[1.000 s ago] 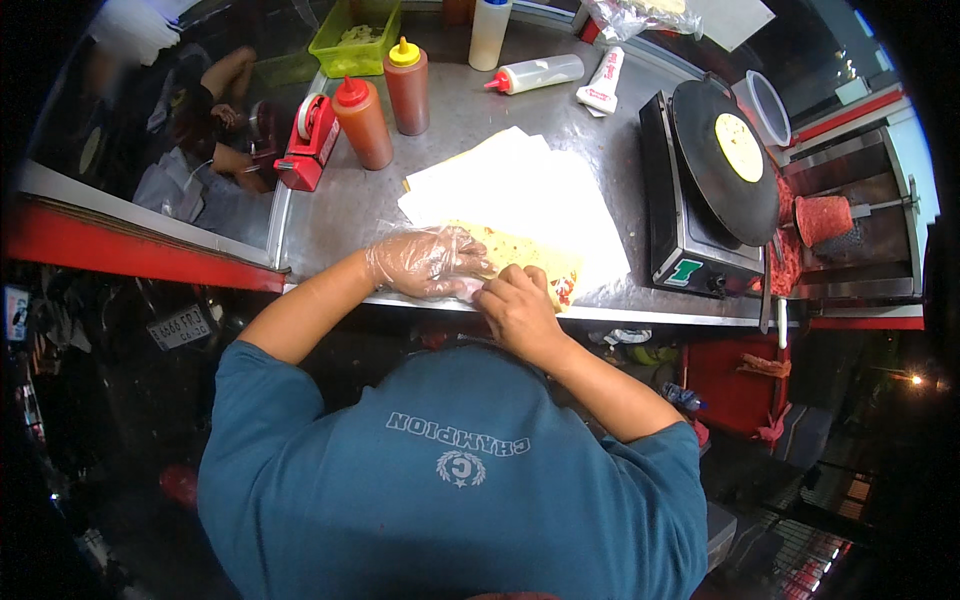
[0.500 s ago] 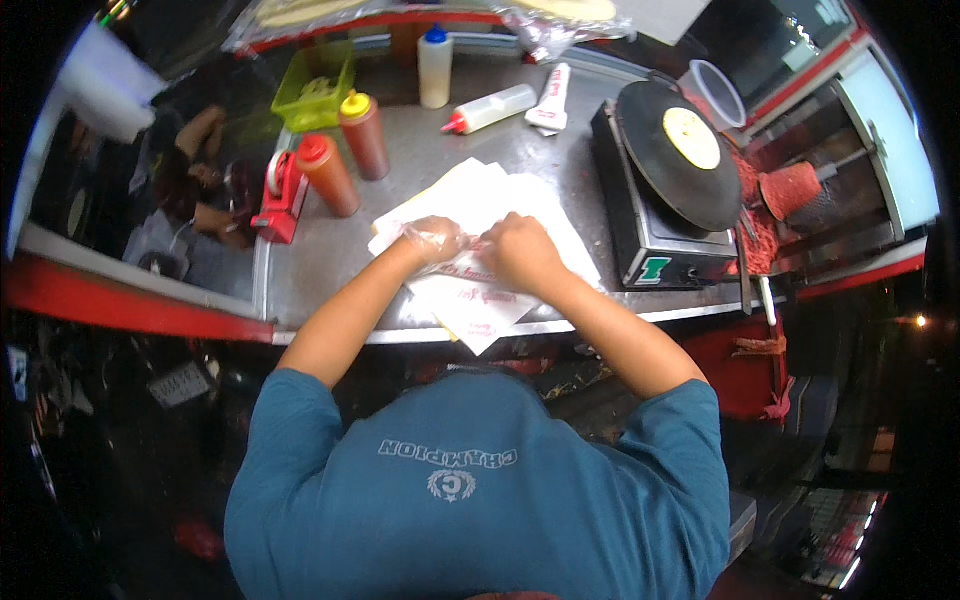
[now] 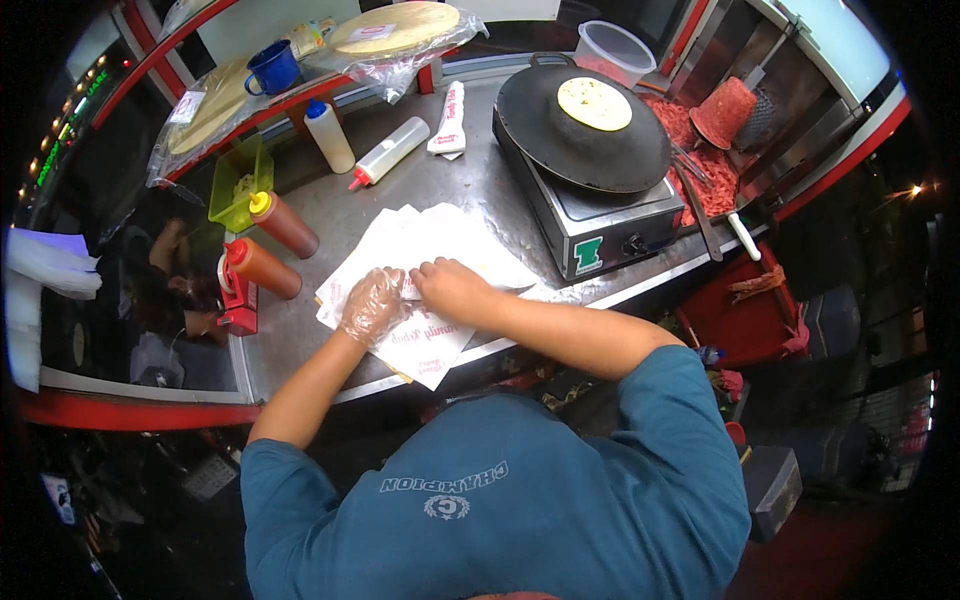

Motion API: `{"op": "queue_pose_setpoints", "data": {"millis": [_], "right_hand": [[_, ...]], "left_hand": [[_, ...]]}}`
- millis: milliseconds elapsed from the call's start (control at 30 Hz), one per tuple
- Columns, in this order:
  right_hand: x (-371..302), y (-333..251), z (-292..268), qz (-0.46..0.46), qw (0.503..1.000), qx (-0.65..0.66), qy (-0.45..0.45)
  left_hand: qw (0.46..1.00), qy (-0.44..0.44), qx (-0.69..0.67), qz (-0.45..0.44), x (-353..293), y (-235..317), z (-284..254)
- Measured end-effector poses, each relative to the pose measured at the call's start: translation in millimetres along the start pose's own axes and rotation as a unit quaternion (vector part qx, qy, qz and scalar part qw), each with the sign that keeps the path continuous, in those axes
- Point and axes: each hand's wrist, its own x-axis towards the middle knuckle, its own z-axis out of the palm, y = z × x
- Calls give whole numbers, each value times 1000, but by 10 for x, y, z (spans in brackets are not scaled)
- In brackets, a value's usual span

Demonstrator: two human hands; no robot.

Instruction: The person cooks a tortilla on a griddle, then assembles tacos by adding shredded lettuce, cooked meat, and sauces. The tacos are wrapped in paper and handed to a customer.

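Observation:
On the metal counter, a stack of white wrapping paper (image 3: 425, 235) with red print lies in front of me. My left hand (image 3: 373, 303), in a clear plastic glove, grips the paper with curled fingers. Close beside it, my bare right hand (image 3: 455, 292) also has its fingers bent onto the paper; the fingertips of both nearly meet. Between them the paper is folded over, and whatever may be inside is hidden. A paper-wrapped roll (image 3: 449, 122) rests farther back. To the right, a round flatbread (image 3: 595, 103) sits on a black griddle pan (image 3: 560, 145) over a stove (image 3: 610, 225).
At left stand two sauce bottles (image 3: 287, 228), a red tape dispenser (image 3: 236, 300) and a green basket (image 3: 240, 185). Behind are a white-sauce bottle (image 3: 330, 140) and a lying bottle (image 3: 392, 152). Right of the stove are shredded meat (image 3: 715, 170), a meat cone (image 3: 724, 112) and a knife (image 3: 700, 215).
The view has swung up and to the right, so more of the griddle and upper shelf shows. Both hands stay on the wrapping paper, and the right forearm now lies more crosswise.

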Motion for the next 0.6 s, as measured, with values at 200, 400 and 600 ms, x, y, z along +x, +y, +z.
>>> {"op": "queue_pose_setpoints", "data": {"millis": [200, 400, 600], "right_hand": [[-64, -107, 0, 19, 1000, -14, 0], [50, 112, 62, 21, 997, 77, 1], [-423, -210, -19, -46, 995, 84, 4]], "left_hand": [[999, -9, 37, 1, -154, -159, -41], [845, 31, -388, -366, -726, -24, -125], [439, 403, -711, -373, -1184, 511, 494]]}}
